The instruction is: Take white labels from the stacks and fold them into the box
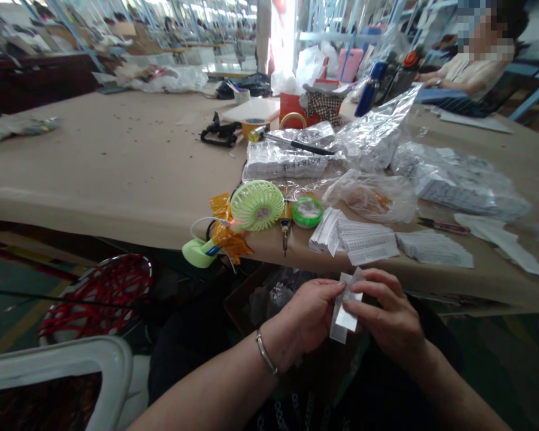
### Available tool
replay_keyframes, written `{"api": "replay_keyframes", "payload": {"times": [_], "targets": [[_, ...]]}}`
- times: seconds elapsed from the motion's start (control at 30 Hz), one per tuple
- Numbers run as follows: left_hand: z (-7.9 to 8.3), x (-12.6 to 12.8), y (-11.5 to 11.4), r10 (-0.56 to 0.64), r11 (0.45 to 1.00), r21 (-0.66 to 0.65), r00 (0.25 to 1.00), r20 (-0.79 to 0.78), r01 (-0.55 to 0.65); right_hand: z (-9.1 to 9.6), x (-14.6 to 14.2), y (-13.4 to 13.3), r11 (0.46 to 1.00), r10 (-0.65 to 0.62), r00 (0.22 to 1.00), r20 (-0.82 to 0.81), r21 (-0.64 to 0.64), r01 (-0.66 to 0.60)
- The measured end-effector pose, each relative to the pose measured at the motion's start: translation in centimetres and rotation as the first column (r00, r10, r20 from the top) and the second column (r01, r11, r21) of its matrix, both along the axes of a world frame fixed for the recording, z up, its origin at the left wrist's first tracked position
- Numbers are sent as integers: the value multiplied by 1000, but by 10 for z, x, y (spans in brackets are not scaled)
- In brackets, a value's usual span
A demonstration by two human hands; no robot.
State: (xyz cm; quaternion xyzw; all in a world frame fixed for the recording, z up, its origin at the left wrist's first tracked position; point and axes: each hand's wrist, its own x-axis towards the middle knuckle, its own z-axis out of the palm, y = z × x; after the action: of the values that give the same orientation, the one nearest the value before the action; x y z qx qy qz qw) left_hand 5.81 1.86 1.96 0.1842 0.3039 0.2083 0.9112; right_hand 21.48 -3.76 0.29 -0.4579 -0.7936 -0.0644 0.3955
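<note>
In front of the table edge, my left hand (312, 314) pinches a white label strip (338, 334) between thumb and fingers. My right hand (388, 311) has its thumb and fingertips on a second white label (348, 320), which overlaps the first at an angle. Any print on these two labels is not readable. Just beyond, on the table edge, lie fanned stacks of printed labels (368, 244), with another spread row of labels (435, 248) to their right. A green-rimmed round tin (308, 212) and a soldering-iron-like tool (285, 233) lie to the left of the stacks.
A green fan (257, 205) is taped at the table edge. Behind are plastic-wrapped label bundles (291, 164), a hammer-like tool (291, 142) and clear bags (462, 179). Thread snips (444, 225) lie right. A co-worker (476, 72) sits at the far right. A red-strapped stool (99, 296) stands lower left.
</note>
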Motion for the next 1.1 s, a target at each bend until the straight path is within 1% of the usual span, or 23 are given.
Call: {"api": "replay_keyframes", "payload": {"times": [0.07,0.2,0.4,0.47,0.5,0.53,0.57,0.6,0.63,0.67,0.7,0.73,0.77,0.8,0.83,0.9,1.0,1.1], "targets": [[1,-1,-2,22,1000,-8,999,42,-21,-5,-7,-4,999,28,999,17,-26,-27],[2,-4,-4,-7,1000,-13,998,64,8,-14,-13,-8,998,4,1000,-6,-58,-4],[0,0,-7,59,998,-16,998,22,-59,-13,-16,-15,998,22,1000,-7,-63,-23],[-1,1,-8,100,995,-15,994,-34,-100,-11,-10,-17,996,34,999,1,-84,-34],[-2,0,-8,114,993,-13,991,-70,-115,-10,-3,-18,996,20,1000,1,-86,-20],[-2,-1,-8,125,992,-9,986,-114,-127,-9,6,-18,997,-24,1000,-1,-76,24],[-3,-2,-8,101,995,-5,984,-147,-103,-9,18,-18,993,-108,994,-1,-53,108],[-3,-4,-8,88,996,-1,979,-183,-90,-9,32,-18,974,-224,974,3,-21,224],[-4,-5,-8,79,997,7,975,-207,-80,-10,47,-17,932,-364,931,15,13,363],[-5,-6,-9,70,998,10,971,-228,-69,-11,62,-17,860,-511,859,39,42,509],[-6,-6,-9,67,998,11,967,-244,-66,-14,76,-17,793,-609,787,95,52,608],[-7,-7,-10,63,998,12,966,-252,-62,-16,88,-18,751,-655,735,172,42,659],[-8,-7,-11,59,998,12,966,-254,-58,-19,98,-18,726,-671,698,253,30,687],[-9,-7,-12,56,998,13,967,-249,-54,-22,106,-19,713,-671,672,313,23,701],[-10,-7,-14,55,998,16,968,-243,-53,-25,111,-21,713,-661,663,351,19,701],[-12,-7,-16,50,999,24,974,-223,-46,-27,118,-22,731,-647,677,351,32,682],[-13,-9,-17,38,999,33,979,-203,-32,-25,126,-23,778,-615,739,275,61,625],[-10,-11,-18,31,999,32,971,-237,-24,-16,127,-23,812,-581,797,164,48,582]]}}
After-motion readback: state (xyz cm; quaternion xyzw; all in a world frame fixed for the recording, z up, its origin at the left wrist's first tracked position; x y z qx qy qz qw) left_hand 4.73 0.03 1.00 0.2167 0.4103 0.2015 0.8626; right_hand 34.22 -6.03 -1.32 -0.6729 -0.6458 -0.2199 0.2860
